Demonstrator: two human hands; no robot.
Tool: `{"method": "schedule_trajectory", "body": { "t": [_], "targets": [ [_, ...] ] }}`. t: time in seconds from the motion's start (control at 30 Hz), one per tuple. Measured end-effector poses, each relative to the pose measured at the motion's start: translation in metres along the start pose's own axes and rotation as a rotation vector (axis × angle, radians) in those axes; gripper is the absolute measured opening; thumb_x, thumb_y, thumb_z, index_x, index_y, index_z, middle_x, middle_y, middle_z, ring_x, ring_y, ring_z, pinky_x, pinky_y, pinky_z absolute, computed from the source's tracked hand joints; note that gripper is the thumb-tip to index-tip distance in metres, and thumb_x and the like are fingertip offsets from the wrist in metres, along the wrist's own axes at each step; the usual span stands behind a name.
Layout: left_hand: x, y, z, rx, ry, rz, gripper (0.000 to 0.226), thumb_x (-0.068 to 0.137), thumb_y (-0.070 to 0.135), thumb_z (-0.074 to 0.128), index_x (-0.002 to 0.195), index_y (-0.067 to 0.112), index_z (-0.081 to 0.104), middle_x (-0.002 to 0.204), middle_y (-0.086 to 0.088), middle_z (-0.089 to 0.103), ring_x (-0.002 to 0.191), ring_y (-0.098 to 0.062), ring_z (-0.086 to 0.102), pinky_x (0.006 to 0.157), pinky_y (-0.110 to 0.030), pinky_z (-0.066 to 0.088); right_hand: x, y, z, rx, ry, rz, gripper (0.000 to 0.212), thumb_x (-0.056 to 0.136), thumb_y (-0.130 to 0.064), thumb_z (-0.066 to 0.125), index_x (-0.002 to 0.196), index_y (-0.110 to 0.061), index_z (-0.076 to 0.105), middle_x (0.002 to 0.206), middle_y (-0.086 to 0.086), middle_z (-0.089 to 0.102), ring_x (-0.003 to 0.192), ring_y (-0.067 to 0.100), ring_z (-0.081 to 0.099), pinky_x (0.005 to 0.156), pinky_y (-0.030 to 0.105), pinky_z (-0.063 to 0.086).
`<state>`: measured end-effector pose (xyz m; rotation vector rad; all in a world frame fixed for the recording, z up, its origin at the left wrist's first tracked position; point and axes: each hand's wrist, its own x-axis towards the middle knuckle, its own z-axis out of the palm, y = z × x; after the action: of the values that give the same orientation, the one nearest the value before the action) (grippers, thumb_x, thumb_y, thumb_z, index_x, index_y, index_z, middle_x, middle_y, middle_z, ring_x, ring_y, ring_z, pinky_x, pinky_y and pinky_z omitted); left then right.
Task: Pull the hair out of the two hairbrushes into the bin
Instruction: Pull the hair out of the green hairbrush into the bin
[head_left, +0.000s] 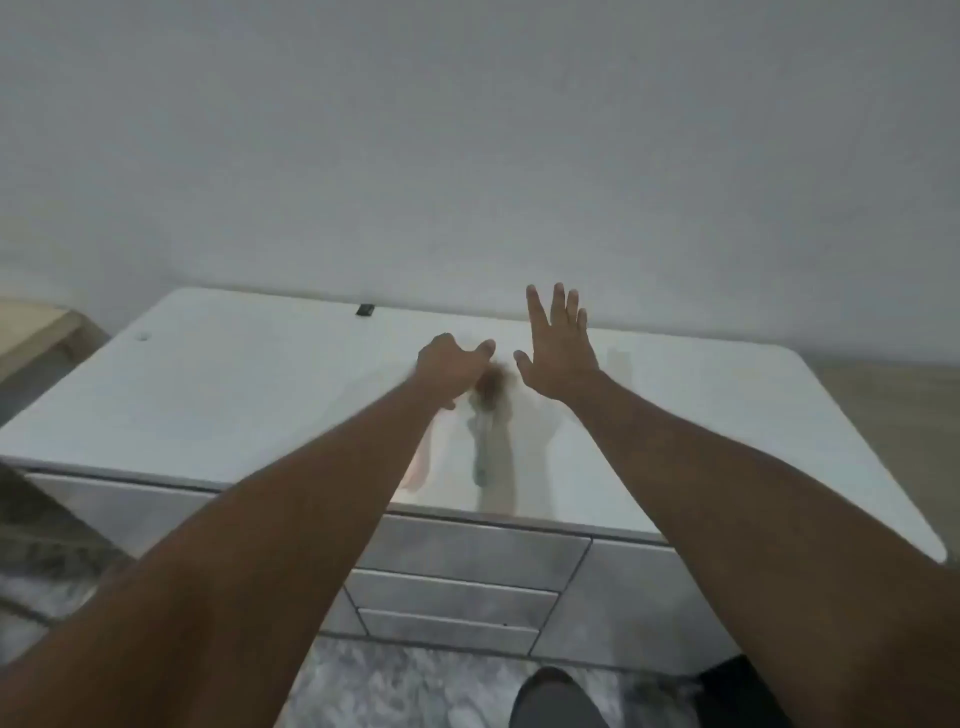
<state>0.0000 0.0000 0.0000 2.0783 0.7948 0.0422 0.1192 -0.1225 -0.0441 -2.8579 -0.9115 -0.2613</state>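
The view is blurred by motion. A hairbrush (484, 422) with a grey handle and a brownish head lies on the white desk (249, 395), handle toward me. A pink object (420, 460), possibly the second brush, lies left of it, partly hidden by my left forearm. My left hand (451, 370) hovers just left of the brush head, fingers curled down and thumb spread, nothing visibly in it. Above the desk, right of the brush, my right hand (558, 345) is flat with its fingers spread and holds nothing. I cannot make out a bin for certain.
The desk stands against a plain wall, with grey drawers (457, 592) below its front edge. A small black item (365, 310) lies at the desk's back edge. On the patterned floor, a dark rounded object (553, 699) sits below the drawers, and a wooden piece (36, 325) stands at far left.
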Motion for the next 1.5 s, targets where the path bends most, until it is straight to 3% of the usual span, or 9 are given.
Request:
{"method": "schedule_trajectory", "body": {
  "t": [0.13,0.4,0.57,0.7,0.8,1.0,1.23,1.4,1.5],
  "targets": [
    [-0.002,-0.026,0.015,0.022,-0.027,0.028,0.034,0.086,0.041,0.062,0.086,0.007,0.055,0.094,-0.009,0.062,0.09,-0.027,0.065,0.068,-0.042,0.062,-0.02,0.001,0.028,-0.022,-0.003,0.016,0.091,0.095,-0.042,0.052,0.156,-0.012,-0.01,0.16,0.03,-0.01,0.149,0.048,-0.009,0.123,0.054,0.002],
    [-0.025,-0.056,0.052,0.316,-0.134,0.109,0.026,0.082,0.019,0.074,0.091,-0.002,0.06,0.072,-0.013,0.061,0.055,-0.025,0.059,0.051,-0.031,0.054,-0.055,0.001,0.055,-0.026,0.064,-0.002,0.085,0.097,-0.031,0.05,0.156,-0.013,-0.008,0.161,0.03,-0.006,0.149,0.049,-0.007,0.123,0.055,0.003],
    [-0.046,-0.053,0.059,0.228,-0.125,0.045,0.018,0.084,0.0,0.063,0.1,-0.006,0.056,0.094,-0.023,0.057,0.081,-0.037,0.066,0.068,-0.046,0.061,-0.079,0.0,0.043,0.037,0.091,0.033,0.085,0.092,-0.015,0.051,0.157,-0.015,-0.005,0.161,0.028,-0.009,0.149,0.047,-0.01,0.123,0.053,0.001],
    [-0.055,-0.051,0.05,-0.052,-0.077,-0.037,0.01,0.09,0.002,0.059,0.085,0.006,0.052,0.1,-0.013,0.049,0.086,-0.028,0.06,0.054,-0.037,0.06,-0.089,0.002,0.027,0.039,0.104,0.021,0.088,0.09,-0.012,0.053,0.157,-0.015,-0.004,0.161,0.029,-0.009,0.149,0.048,-0.01,0.123,0.053,0.002],
    [-0.061,-0.058,0.039,-0.257,-0.132,-0.127,0.016,0.097,0.006,0.053,0.11,0.003,0.061,0.12,-0.012,0.061,0.075,-0.021,0.064,0.044,-0.03,0.057,-0.092,-0.005,0.022,0.047,0.127,0.007,0.086,0.091,-0.012,0.052,0.157,-0.016,-0.003,0.161,0.028,-0.007,0.149,0.048,-0.008,0.123,0.053,0.003],
    [-0.071,-0.084,0.003,-0.671,-0.177,-0.145,0.018,0.101,0.013,0.048,0.094,0.001,0.06,0.109,-0.015,0.068,0.083,-0.024,0.069,0.055,-0.033,0.061,-0.091,-0.039,0.016,0.09,0.157,-0.05,0.083,0.091,-0.014,0.05,0.156,-0.014,-0.001,0.16,0.029,-0.003,0.148,0.049,-0.004,0.122,0.055,0.007],
    [-0.083,-0.135,-0.049,-1.009,-0.058,-0.057,0.027,0.098,0.0,0.04,0.124,-0.002,0.044,0.115,-0.026,0.064,0.089,-0.029,0.069,0.062,-0.035,0.061,-0.083,-0.105,0.022,0.206,0.153,-0.21,0.083,0.092,-0.017,0.052,0.157,-0.013,0.0,0.161,0.028,-0.004,0.149,0.048,-0.007,0.122,0.053,0.004],
    [-0.094,-0.184,-0.085,-1.159,0.13,-0.054,0.014,0.101,0.0,0.038,0.104,0.001,0.051,0.123,-0.024,0.062,0.104,-0.029,0.068,0.081,-0.041,0.058,-0.08,-0.175,0.038,0.233,0.093,-0.367,0.083,0.095,-0.022,0.052,0.157,-0.013,-0.002,0.162,0.026,-0.007,0.15,0.046,-0.01,0.123,0.051,0.002],
    [-0.105,-0.22,-0.105,-1.189,0.26,-0.077,0.016,0.102,0.002,0.037,0.1,0.002,0.053,0.124,-0.022,0.062,0.106,-0.029,0.067,0.077,-0.042,0.059,-0.083,-0.224,0.049,0.268,0.058,-0.491,0.082,0.095,-0.021,0.051,0.157,-0.013,-0.003,0.162,0.026,-0.008,0.15,0.045,-0.01,0.123,0.049,0.001]
  ]
}}
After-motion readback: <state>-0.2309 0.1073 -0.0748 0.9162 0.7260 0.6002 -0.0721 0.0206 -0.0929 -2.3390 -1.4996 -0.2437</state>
